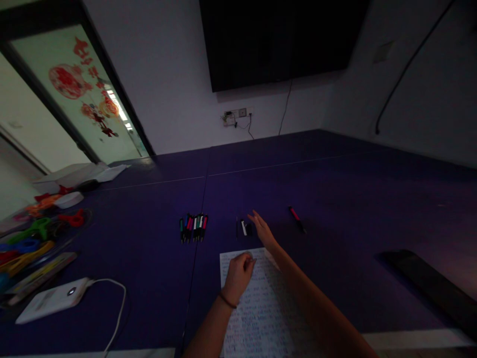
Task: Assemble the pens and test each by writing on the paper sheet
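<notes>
My left hand (238, 273) is over the top of a handwritten sheet of paper (257, 318), its fingers curled into a pinch. Anything between those fingertips is too small or dark to make out. My right hand (264, 231) is stretched out past the sheet's top edge with the fingers apart, holding nothing. Just left of its fingertips lie a white pen barrel (243, 227) and a small black piece (249, 229). A thin dark rod like a pen refill (236, 228) lies beside them. Farther right is a pink and black pen (296, 218), lying at a slant.
Several coloured pens (194, 227) lie side by side on the purple table (156, 209). At left are a white power bank (55, 300) with a cable (121, 308) and colourful scissors (37, 228). A dark flat object (428, 283) lies at right. A screen (283, 40) hangs above.
</notes>
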Motion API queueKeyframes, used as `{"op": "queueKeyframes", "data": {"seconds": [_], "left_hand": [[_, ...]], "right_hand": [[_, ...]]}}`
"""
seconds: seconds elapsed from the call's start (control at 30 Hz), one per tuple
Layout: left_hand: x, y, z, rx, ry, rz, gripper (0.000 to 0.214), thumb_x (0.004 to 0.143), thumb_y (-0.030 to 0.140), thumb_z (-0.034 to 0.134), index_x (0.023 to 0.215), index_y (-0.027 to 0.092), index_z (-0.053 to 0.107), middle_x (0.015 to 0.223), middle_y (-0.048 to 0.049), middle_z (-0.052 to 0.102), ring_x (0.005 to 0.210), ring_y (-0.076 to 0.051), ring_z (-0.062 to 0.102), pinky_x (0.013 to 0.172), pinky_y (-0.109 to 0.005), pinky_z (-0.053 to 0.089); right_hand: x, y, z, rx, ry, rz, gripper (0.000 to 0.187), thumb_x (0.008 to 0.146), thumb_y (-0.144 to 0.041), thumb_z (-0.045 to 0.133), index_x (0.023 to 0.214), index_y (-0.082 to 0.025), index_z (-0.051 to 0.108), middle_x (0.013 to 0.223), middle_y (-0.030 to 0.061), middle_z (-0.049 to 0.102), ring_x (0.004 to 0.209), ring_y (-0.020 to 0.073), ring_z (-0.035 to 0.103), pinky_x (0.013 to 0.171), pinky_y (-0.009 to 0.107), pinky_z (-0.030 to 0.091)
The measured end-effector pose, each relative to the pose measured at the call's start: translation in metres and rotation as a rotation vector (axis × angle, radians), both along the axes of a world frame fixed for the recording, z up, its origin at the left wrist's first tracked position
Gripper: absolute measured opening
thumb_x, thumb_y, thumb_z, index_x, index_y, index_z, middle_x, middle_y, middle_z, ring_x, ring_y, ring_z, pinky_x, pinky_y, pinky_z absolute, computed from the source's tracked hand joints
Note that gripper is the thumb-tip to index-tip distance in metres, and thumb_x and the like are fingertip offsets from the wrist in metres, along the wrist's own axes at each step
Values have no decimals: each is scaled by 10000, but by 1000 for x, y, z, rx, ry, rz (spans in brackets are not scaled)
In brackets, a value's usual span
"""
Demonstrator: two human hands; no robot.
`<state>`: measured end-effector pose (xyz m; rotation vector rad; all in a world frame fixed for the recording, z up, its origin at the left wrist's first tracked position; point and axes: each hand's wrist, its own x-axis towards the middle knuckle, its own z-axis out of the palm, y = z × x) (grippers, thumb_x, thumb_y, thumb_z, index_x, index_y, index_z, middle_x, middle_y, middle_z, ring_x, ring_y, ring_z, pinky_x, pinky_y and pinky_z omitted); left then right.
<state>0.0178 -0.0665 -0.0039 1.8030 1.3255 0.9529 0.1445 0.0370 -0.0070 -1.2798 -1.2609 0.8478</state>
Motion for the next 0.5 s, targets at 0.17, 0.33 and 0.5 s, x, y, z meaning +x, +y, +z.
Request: {"op": "queueKeyframes", "data": {"seconds": [0.17, 0.33, 0.5], "left_hand": [[0, 0, 4, -20, -30, -2, 157, 709, 300, 508, 672, 167, 584, 576, -15, 550, 533, -122, 456, 543, -224, 329], [0, -1, 4, -34, -46, -21, 153, 711, 303, 512, 698, 171, 589, 606, -23, 575, 553, -130, 483, 545, -222, 336], [-1, -2, 0, 3, -52, -31, 149, 733, 260, 473, 718, 167, 588, 668, -31, 600, 607, -133, 514, 579, -218, 361]], "right_hand": [[10, -3, 3, -61, -6, -134, 477, 783, -454, 321, 1063, -130, 530, 991, 116, 619, 935, 193, 548, 813, 330, 393], [8, -16, 15, -89, -89, -150, 384, 757, -413, 357, 896, -159, 608, 893, 92, 647, 865, 202, 575, 774, 324, 414], [8, -62, 52, 0, -35, -78, 312, 739, -402, 434, 849, -188, 632, 888, 73, 645, 875, 221, 564, 771, 316, 413]]}}
